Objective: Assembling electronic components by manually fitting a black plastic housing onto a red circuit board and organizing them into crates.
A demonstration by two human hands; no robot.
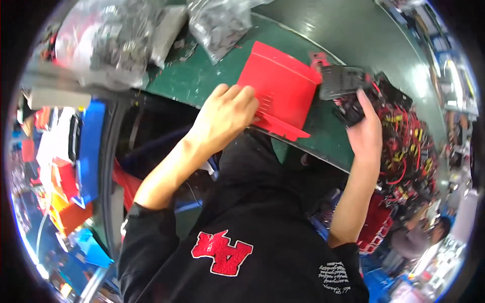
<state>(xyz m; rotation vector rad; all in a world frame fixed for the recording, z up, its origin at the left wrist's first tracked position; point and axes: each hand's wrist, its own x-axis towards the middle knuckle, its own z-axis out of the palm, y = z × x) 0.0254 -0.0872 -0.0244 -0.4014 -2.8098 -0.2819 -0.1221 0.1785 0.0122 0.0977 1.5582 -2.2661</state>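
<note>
A red bent sheet panel [282, 86] with raised flanges and a row of slots lies on the green table in front of me. My left hand [227, 113] is closed at the panel's left edge, its fingers curled over the slotted side. Past the panel's right side, my right hand [365, 123] grips a black ribbed plastic part [343, 82] with red bits on it. The thumb rests along that part, while the other fingers are mostly hidden beneath it. Motion blurs the black part slightly.
Clear plastic bags of dark parts [220, 28] lie on the table's [197, 70] far left. A heap of red, black and yellow wired parts [406, 144] is to the right of my right hand. Another person [417, 237] is at lower right. Blue and orange bins [91, 156] stand at left.
</note>
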